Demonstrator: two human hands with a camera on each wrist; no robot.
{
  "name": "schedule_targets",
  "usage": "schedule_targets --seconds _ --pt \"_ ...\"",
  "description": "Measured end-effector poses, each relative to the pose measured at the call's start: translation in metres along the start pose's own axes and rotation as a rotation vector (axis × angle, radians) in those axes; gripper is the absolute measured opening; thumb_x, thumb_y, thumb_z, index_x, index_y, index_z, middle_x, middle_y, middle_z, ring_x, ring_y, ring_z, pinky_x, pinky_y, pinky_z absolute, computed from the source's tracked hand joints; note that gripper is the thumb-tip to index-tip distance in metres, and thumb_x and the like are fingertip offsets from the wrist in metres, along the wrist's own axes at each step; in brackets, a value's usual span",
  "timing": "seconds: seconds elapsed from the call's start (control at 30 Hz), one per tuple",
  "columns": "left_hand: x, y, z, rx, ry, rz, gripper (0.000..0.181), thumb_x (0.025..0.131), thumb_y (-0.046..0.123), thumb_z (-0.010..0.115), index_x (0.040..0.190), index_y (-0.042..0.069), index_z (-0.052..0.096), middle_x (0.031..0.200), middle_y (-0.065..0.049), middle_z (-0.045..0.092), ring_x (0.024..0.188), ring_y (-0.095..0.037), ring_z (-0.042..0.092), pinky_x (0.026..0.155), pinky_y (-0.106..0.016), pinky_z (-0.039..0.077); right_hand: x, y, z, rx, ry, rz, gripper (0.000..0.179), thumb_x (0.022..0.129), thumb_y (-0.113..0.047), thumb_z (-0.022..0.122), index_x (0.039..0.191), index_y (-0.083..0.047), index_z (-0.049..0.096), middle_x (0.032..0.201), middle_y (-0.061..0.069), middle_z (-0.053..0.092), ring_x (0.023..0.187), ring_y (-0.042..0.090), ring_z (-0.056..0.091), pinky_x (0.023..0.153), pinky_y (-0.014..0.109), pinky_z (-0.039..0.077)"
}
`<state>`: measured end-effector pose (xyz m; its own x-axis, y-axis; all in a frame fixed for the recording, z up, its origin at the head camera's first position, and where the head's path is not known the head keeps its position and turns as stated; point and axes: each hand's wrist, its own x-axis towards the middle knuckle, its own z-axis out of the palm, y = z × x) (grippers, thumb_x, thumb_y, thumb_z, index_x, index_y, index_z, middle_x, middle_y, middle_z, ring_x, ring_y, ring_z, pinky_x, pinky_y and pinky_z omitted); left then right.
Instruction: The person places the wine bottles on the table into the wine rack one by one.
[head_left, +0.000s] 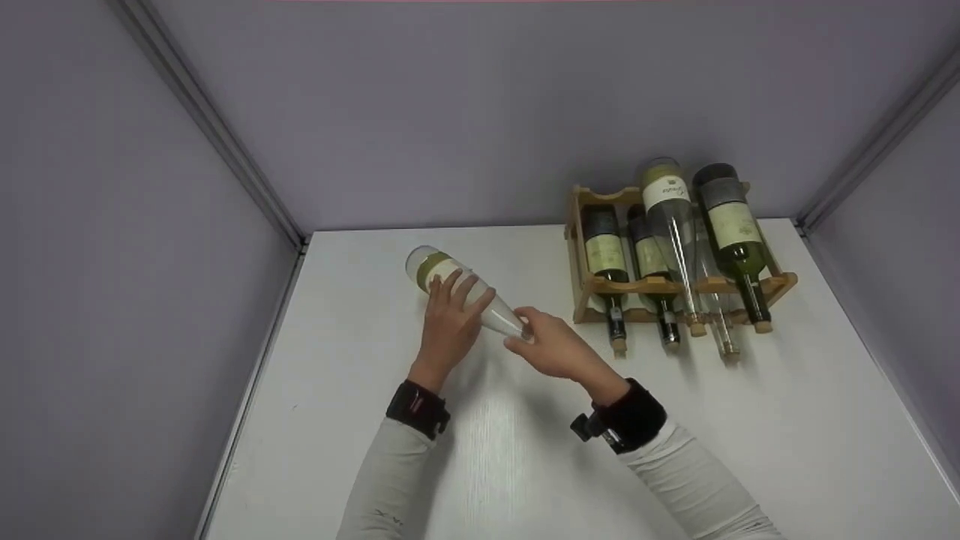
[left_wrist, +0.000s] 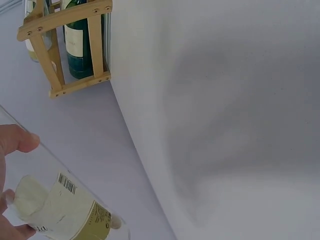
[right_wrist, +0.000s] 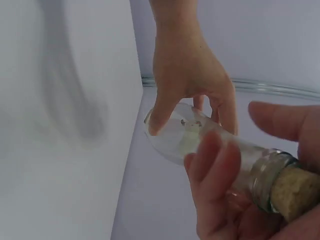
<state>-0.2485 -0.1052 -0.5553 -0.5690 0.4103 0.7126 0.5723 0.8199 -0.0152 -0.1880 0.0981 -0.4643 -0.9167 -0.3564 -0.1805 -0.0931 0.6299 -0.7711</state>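
A clear glass wine bottle (head_left: 496,315) with a cream and gold label slants across the middle of the head view, its base up and to the left. My left hand (head_left: 452,315) grips the body over the label, thumb on one side and fingers on the other in the right wrist view. Around the neck, my right hand (head_left: 553,346) curls its fingers. A cork (right_wrist: 295,192) plugs the mouth, close to the right palm. In the left wrist view the label (left_wrist: 62,207) shows a barcode, and only part of the left hand (left_wrist: 12,140) is visible.
To the right, a wooden wine rack (head_left: 581,255) stands against the back wall. Several corked bottles lie in it, including a green bottle (head_left: 739,232) and a clear bottle (head_left: 667,202) on top. The white table (head_left: 337,360) is bordered by grey panels.
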Motion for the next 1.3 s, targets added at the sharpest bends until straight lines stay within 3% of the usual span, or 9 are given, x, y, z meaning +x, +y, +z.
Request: schedule_targets --seconds 0.1,0.27,0.57,0.77,0.9,1.1,1.3 --pt "0.001 0.002 0.0 0.001 0.012 0.012 0.054 0.073 0.006 0.083 0.121 0.021 0.065 0.128 -0.012 0.058 0.129 -0.038 0.047 0.104 -0.062 0.034 -0.003 -0.003 0.005 -0.162 0.111 0.001 0.049 0.097 -0.029 0.063 0.136 -0.003 0.052 0.105 0.01 0.064 0.087 0.021 0.06 0.069 0.04 0.05" --pt "0.001 0.005 0.002 -0.001 0.027 0.022 0.057 0.072 0.007 0.084 0.123 0.022 0.063 0.129 -0.011 0.057 0.13 -0.037 0.046 0.106 -0.06 0.033 -0.006 0.0 0.011 -0.208 0.224 0.019 0.048 0.092 -0.036 0.069 0.129 -0.006 0.06 0.092 0.006 0.065 0.076 0.019 0.06 0.06 0.038 0.048" --pt "0.01 0.014 -0.003 -0.019 0.001 0.009 0.059 0.073 0.001 0.082 0.124 0.022 0.063 0.133 -0.009 0.055 0.134 -0.035 0.042 0.11 -0.057 0.028 -0.015 0.011 0.013 -0.087 0.31 0.0 0.041 0.093 -0.029 0.07 0.126 -0.006 0.064 0.108 0.011 0.068 0.091 0.023 0.064 0.07 0.044 0.052" --pt "0.013 0.024 -0.002 -0.032 -0.039 -0.018 0.066 0.07 -0.004 0.083 0.128 0.021 0.062 0.138 -0.008 0.052 0.137 -0.033 0.039 0.112 -0.056 0.026 -0.021 0.016 0.016 -0.047 0.358 -0.018 0.038 0.093 -0.026 0.069 0.124 -0.005 0.064 0.094 0.008 0.067 0.076 0.019 0.061 0.061 0.038 0.049" --pt "0.014 0.031 -0.002 -0.039 -0.071 -0.061 0.074 0.072 -0.009 0.08 0.136 0.02 0.057 0.146 -0.009 0.045 0.14 -0.033 0.033 0.113 -0.056 0.024 -0.021 0.02 0.02 -0.008 0.373 -0.029 0.036 0.095 -0.024 0.068 0.124 -0.004 0.063 0.086 0.005 0.066 0.068 0.016 0.057 0.057 0.035 0.045" --pt "0.012 0.042 -0.003 -0.055 -0.094 -0.137 0.077 0.076 -0.006 0.078 0.143 0.018 0.048 0.151 -0.014 0.037 0.142 -0.035 0.029 0.109 -0.055 0.031 -0.021 0.025 0.021 0.07 0.4 -0.014 0.036 0.096 -0.022 0.065 0.126 -0.003 0.061 0.089 0.007 0.068 0.072 0.018 0.057 0.062 0.036 0.045" --pt "0.009 0.055 -0.006 -0.165 -0.116 -0.205 0.072 0.085 0.003 0.073 0.149 0.01 0.039 0.152 -0.02 0.031 0.135 -0.035 0.039 0.106 -0.048 0.038 -0.02 0.031 0.019 0.141 0.42 0.025 0.035 0.098 -0.02 0.062 0.128 -0.002 0.058 0.093 0.01 0.067 0.077 0.021 0.058 0.066 0.036 0.046"
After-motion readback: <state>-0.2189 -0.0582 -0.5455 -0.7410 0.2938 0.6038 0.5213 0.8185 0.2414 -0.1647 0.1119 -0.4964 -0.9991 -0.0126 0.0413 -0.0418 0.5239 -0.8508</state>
